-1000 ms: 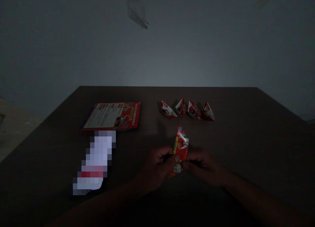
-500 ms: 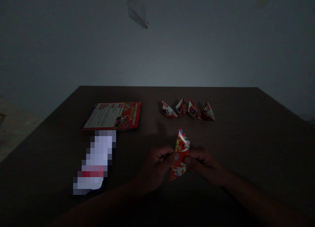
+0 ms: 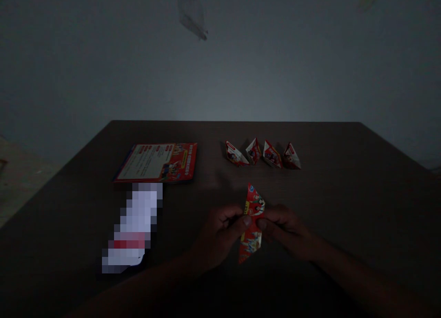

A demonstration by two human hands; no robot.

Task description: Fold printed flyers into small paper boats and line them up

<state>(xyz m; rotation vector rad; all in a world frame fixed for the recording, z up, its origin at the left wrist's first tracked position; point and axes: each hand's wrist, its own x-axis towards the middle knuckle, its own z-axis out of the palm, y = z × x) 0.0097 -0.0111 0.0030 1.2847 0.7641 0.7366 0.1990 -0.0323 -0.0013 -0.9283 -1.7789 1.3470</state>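
A folded piece of printed red paper (image 3: 253,237), with yellow and cartoon-like figures on it, is held up over the near part of the table. It has pointed ends at top and bottom. My left hand (image 3: 223,230) pinches its left edge, thumb on the face turned toward me. On the other edge my right hand (image 3: 287,230) pinches it too, thumb near the middle fold. The fingers behind the paper are partly hidden. Beyond my hands stand several small folded paper boats (image 3: 272,155), red and white, in a row.
A stack of printed red and white sheets (image 3: 148,164) lies on the left of the dark table (image 3: 327,143). Nearer me is a phone with a lit, blurred-out screen (image 3: 136,226). A clear plastic piece (image 3: 193,12) shows against the grey wall (image 3: 275,56).
The folded paper has tilted slightly, its upper tip lower and its bottom tip nearer me. The shine on its face is gone. Both hands keep their grip in almost the same place.
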